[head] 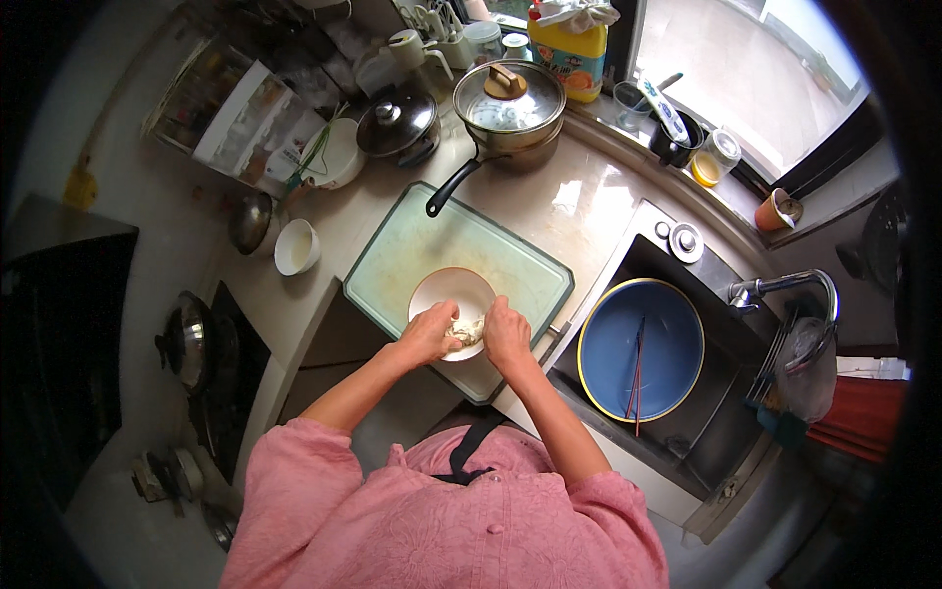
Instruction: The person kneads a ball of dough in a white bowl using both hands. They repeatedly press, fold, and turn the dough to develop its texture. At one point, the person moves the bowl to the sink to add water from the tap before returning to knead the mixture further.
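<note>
A white bowl with a brown rim (pixel 442 283) rests on the pale green cutting board (pixel 383 258), near its front edge. Pale, crumbly or shredded food (pixel 466 331) lies in the near part of the bowl. My left hand (pixel 430 333) reaches over the bowl's left side, thumb and fingers bent at the food; whether it pinches any is not clear. On the right side my right hand (pixel 507 333) has its fingers curled at the bowl's rim, close to the food; its fingertips are partly hidden, and what they grip cannot be told.
A lidded pan (pixel 508 110) stands behind the board, its black handle (pixel 452 188) reaching over it. At left are a small white bowl (pixel 297 247) and a black lidded pot (pixel 398 125). In the sink at right, a blue basin (pixel 670 339) holds chopsticks (pixel 638 368) below the faucet (pixel 791 280).
</note>
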Available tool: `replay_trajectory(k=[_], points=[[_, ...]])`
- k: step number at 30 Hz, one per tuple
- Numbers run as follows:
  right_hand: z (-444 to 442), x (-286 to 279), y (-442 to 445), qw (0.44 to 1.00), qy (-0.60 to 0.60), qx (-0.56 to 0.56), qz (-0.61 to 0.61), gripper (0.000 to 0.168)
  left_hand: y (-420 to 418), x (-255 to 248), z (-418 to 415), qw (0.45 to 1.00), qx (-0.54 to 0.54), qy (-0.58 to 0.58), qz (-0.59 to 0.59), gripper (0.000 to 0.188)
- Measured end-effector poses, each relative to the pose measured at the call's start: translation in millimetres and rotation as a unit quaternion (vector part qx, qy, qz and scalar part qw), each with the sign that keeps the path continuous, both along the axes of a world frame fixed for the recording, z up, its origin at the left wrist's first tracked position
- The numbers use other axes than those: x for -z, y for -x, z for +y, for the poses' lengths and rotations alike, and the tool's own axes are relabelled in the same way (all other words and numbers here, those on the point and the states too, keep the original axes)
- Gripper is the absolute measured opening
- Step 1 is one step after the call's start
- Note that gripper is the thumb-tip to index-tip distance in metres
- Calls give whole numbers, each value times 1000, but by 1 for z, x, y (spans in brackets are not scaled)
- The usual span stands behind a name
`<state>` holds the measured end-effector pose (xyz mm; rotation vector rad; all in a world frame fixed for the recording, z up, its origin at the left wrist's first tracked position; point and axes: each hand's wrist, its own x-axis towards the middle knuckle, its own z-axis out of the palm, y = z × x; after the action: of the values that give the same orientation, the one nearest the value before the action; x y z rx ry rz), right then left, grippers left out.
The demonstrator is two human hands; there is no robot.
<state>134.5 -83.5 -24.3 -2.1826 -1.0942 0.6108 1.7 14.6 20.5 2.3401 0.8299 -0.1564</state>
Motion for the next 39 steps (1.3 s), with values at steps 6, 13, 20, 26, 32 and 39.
replay_trajectory(k=[6,13,20,26,32,39], points=[[1,2,2,1000,9,-1,0,7,-11,27,-4,994,30,-83,69,47],[1,1,3,1000,0,3,3,15,-19,46,19,997,-35,-54,-38,36],[3,-1,-3,1000,12,-5,-11,16,-27,40,21,993,-110,-28,38,43],[4,5,0,1000,18,-5,-14,17,-30,1,4,983,-131,-27,125,40],[2,-9,0,999,40,-12,-15,15,-25,3,-3,993,-30,-114,-14,32],[3,-9,0,999,41,-9,-22,17,-46,36,-8,991,-93,-81,-57,26]])
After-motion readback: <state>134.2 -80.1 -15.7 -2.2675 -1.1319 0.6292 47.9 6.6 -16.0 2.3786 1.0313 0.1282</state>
